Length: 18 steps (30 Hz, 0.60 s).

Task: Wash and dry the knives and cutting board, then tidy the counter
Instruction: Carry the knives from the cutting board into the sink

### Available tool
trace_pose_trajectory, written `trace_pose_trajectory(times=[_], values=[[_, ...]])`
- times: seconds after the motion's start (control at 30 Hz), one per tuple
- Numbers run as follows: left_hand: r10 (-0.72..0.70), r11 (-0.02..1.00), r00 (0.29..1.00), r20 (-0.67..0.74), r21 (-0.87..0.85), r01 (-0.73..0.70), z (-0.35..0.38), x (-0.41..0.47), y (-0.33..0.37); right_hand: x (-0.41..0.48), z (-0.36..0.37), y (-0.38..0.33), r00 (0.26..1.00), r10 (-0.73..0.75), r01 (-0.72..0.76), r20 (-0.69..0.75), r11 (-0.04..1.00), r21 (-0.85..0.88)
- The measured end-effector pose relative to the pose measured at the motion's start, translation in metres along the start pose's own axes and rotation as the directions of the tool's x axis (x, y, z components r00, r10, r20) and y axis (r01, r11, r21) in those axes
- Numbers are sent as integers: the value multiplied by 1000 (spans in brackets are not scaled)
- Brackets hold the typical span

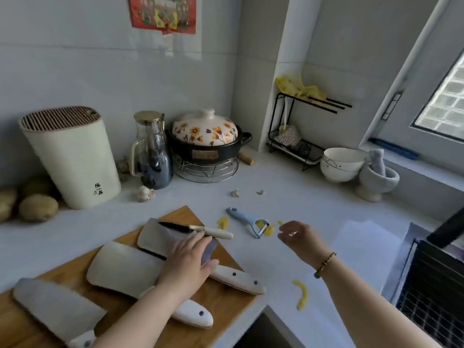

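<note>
A wooden cutting board (222, 306) lies at the counter's front left. Three broad-bladed knives with white handles lie on it: a far cleaver (154, 237), a middle cleaver (123, 270) and a near knife (55, 307). A small black-bladed paring knife (200, 229) rests across the far cleaver. My left hand (188, 264) rests flat on the cleavers, fingers straight and reaching the paring knife's handle, thumb splayed. My right hand (300, 238) hovers just right of a blue peeler (248, 221), fingers loosely bent, with nothing plainly held.
Yellow peel scraps (302, 295) and garlic skins (236, 193) dot the counter. A knife block (72, 156), glass pitcher (153, 151), clay pot (206, 136), stacked bowls (341, 164) and a mortar (376, 177) line the back. Potatoes (37, 207) sit far left. A dark wire rack (431, 285) stands at the right.
</note>
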<state>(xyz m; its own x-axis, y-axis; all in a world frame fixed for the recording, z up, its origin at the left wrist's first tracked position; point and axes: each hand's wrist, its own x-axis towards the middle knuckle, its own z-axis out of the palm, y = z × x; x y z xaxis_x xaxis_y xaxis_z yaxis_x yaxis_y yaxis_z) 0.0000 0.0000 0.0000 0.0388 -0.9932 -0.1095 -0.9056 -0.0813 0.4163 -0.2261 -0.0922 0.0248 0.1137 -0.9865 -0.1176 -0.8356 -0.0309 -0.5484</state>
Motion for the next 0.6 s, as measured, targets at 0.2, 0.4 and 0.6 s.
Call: trace_pose_trajectory(times=[0.2, 0.4, 0.6], values=[[12, 993, 989, 147, 112, -29, 17, 17, -17, 50, 26, -19, 995, 26, -24, 95, 1000, -20], [-32, 993, 989, 142, 114, 15, 22, 15, -21, 89, 42, -42, 982, -68, 106, 175, 970, -218], [-40, 990, 990, 132, 138, 22, 18, 17, -19, 103, 55, -47, 976, -46, 125, 212, 918, -376]])
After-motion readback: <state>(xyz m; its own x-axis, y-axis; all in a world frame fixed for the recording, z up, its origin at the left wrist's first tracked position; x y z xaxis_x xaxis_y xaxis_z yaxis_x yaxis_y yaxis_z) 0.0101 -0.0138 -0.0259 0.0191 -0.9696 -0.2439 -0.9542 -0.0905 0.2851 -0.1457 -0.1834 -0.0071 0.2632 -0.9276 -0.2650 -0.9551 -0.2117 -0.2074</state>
